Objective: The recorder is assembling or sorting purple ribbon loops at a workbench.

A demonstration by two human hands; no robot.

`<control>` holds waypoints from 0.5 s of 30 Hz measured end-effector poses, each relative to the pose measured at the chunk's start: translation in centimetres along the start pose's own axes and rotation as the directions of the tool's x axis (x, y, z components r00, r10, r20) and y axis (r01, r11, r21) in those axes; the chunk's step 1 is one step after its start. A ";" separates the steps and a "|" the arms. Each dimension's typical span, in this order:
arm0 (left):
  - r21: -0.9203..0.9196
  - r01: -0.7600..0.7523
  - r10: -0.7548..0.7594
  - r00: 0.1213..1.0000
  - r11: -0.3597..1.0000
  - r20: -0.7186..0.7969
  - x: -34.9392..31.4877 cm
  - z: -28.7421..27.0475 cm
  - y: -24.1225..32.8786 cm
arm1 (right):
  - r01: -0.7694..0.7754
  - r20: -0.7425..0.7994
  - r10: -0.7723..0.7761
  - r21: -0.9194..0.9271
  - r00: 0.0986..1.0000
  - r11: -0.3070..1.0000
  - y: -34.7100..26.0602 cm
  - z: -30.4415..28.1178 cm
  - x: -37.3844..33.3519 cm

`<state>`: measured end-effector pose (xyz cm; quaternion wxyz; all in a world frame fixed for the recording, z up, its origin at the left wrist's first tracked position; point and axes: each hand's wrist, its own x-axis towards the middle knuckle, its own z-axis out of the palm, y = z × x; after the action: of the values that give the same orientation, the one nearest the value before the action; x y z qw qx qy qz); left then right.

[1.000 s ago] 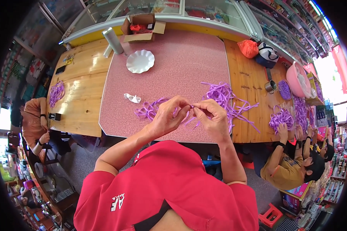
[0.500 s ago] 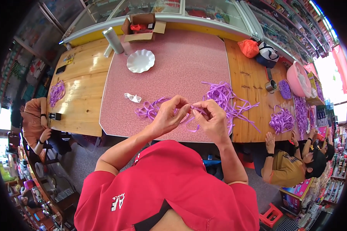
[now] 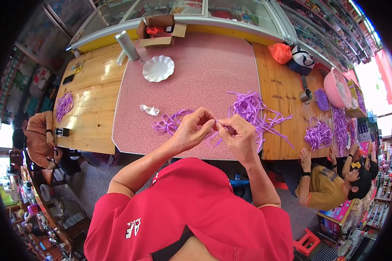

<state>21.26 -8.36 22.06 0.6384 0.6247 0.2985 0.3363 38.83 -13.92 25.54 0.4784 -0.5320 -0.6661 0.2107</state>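
My left hand (image 3: 192,130) and my right hand (image 3: 239,138) meet fingertip to fingertip above the near side of the pink tabletop. Both are closed in a pinch on a thin purple ribbon (image 3: 213,141), part of which dangles below the fingers. Most of the pinched stretch is hidden by the fingertips. Beyond my left hand lies a small heap of purple ribbons (image 3: 169,123). A larger tangle of the same ribbons (image 3: 249,105) spreads behind my right hand and over onto the wooden table.
A white scalloped plate (image 3: 158,68), a crumpled white piece (image 3: 150,110), a roll (image 3: 127,45) and an open carton (image 3: 157,32) lie farther off. At right are a ribbon pile (image 3: 319,135), a metal cup (image 3: 306,95) and a pink basin (image 3: 336,89). People sit at both sides.
My right fingertips have shifted slightly and now sit closer against the left ones, so less ribbon shows between them. The person at the left has moved their head and lower hand.
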 end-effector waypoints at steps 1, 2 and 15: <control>0.070 -0.011 0.012 1.000 0.997 -0.007 0.0 0.0 0.2 | -0.026 0.020 0.026 -0.018 0.999 1.000 -0.2 -0.1 0.0; 0.070 -0.011 0.012 1.000 0.997 -0.007 0.0 0.0 0.3 | -0.051 0.039 0.052 -0.036 0.998 0.998 -0.3 -0.2 0.1; 0.150 -0.035 0.039 0.999 0.988 -0.023 0.0 0.0 0.4 | -0.019 0.023 0.020 -0.054 1.000 0.998 -0.6 -0.2 0.1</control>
<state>21.20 -8.41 22.50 0.5797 0.6717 0.3193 0.3329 38.69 -14.12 26.18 0.4540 -0.5485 -0.6719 0.2038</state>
